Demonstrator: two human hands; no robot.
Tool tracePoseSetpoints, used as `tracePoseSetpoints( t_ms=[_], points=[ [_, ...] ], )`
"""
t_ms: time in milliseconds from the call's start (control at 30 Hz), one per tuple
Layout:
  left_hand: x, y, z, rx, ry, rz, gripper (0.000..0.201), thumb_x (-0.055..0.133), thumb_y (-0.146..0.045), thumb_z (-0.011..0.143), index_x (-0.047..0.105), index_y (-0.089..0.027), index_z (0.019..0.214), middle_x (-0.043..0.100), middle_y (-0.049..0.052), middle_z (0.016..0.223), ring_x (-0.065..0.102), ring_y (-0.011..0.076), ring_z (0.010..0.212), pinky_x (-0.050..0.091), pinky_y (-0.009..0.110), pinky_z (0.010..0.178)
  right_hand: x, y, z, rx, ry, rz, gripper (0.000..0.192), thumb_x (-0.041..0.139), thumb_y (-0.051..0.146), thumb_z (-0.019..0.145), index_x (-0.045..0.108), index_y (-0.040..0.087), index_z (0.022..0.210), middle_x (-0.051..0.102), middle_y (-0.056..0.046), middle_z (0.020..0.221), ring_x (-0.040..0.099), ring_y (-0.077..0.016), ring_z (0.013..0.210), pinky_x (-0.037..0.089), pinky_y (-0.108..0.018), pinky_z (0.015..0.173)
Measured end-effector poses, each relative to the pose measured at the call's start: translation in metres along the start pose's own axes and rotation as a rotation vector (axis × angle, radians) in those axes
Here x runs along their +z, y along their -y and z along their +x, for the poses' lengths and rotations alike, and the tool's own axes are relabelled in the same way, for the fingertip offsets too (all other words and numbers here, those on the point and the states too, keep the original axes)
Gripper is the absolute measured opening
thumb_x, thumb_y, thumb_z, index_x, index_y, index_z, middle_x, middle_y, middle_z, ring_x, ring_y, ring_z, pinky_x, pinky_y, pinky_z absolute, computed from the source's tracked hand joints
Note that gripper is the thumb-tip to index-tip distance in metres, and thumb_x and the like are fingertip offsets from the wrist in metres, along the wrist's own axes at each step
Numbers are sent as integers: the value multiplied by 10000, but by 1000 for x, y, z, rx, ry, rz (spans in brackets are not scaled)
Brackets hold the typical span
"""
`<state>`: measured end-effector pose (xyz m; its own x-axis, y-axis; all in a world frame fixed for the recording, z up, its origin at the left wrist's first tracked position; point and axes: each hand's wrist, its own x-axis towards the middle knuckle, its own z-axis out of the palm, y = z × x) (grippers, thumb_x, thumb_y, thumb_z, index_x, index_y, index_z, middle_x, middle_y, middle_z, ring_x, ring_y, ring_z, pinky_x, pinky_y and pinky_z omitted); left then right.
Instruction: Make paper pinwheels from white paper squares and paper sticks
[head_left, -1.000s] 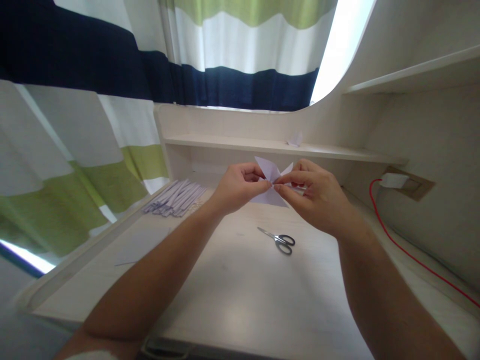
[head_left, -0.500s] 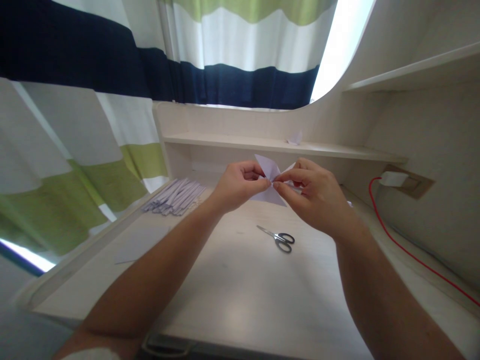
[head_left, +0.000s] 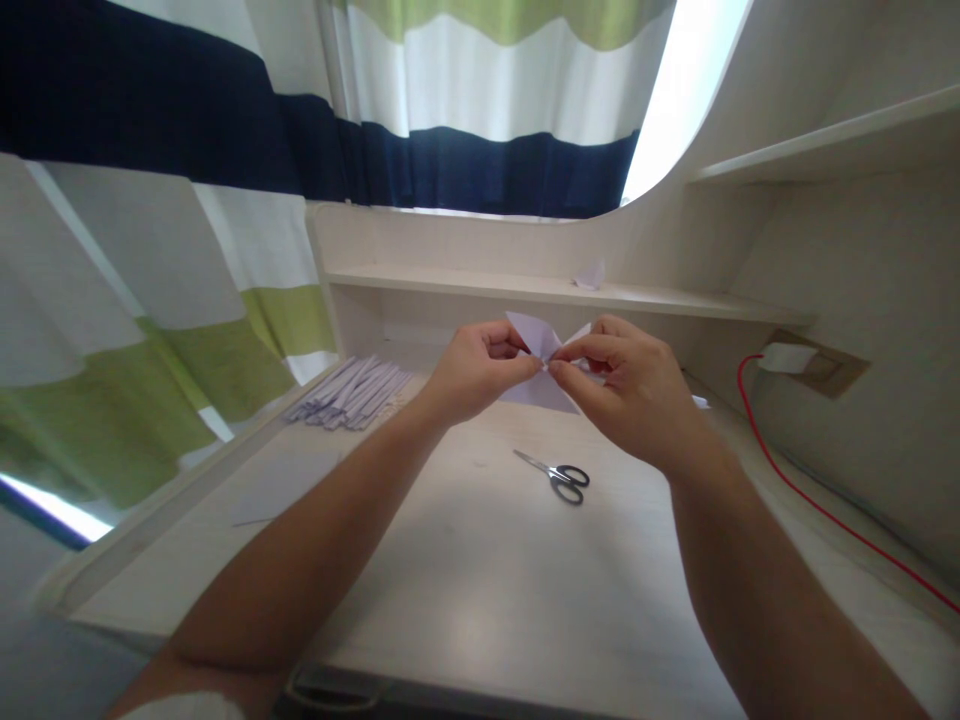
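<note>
One pale wooden desk (head_left: 480, 590) carries everything, with one shelf (head_left: 525, 291) at its back. On the desk's left lie one fanned pile of paper strips (head_left: 352, 393) and one flat sheet (head_left: 281, 487). One red cable (head_left: 817, 505) runs along the right side. One pair of black-handled scissors (head_left: 556, 474) lies near the middle. Above it, the left hand (head_left: 476, 370) and right hand (head_left: 630, 390) each pinch one folded white paper piece (head_left: 541, 362) at its centre, held above the desk. One small paper shape (head_left: 589, 276) sits on the shelf. No writing is legible.
</note>
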<state>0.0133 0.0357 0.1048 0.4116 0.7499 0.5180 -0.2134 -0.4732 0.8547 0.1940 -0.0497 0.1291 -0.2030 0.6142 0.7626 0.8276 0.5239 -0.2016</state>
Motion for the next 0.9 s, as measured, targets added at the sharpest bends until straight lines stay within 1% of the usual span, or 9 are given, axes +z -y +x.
tracePoseSetpoints(
  t_ms=[100, 267, 467, 700, 900],
  points=[
    [0, 0, 0, -8, -10, -27, 217, 834, -211, 695, 800, -128, 893, 784, 66, 798, 704, 155, 691, 513, 246, 619, -1, 0, 0, 10, 4, 45, 146, 704, 210, 932, 826, 191, 854, 627, -29, 816, 588, -170, 717, 409, -340, 679],
    [0, -3, 0, -49, -46, -29, 188, 842, -234, 675, 768, -131, 814, 758, 50, 729, 660, 136, 627, 465, 232, 568, -3, 1, 1, 14, 6, 75, 145, 707, 225, 932, 815, 204, 838, 615, -21, 802, 585, -173, 720, 407, -340, 684],
    [1, -6, -2, -76, -53, -34, 220, 858, -278, 677, 761, -130, 807, 750, 44, 733, 645, 132, 616, 463, 241, 577, -2, 1, 1, -2, -29, 46, 141, 703, 225, 929, 802, 197, 834, 612, -24, 795, 582, -180, 715, 411, -347, 680],
    [1, -5, 0, -77, -69, -45, 243, 872, -295, 681, 776, -126, 828, 750, 46, 732, 649, 139, 630, 470, 248, 584, 0, 1, 1, -4, -79, 22, 133, 689, 220, 940, 782, 196, 847, 565, -15, 777, 553, -179, 711, 389, -340, 659],
    [1, -3, 0, -93, -88, -39, 242, 867, -305, 689, 783, -122, 824, 726, 29, 693, 605, 114, 579, 446, 242, 550, 0, 0, 2, -22, -93, 28, 149, 691, 245, 953, 767, 201, 832, 566, -13, 765, 542, -180, 703, 380, -341, 656]
  ],
)
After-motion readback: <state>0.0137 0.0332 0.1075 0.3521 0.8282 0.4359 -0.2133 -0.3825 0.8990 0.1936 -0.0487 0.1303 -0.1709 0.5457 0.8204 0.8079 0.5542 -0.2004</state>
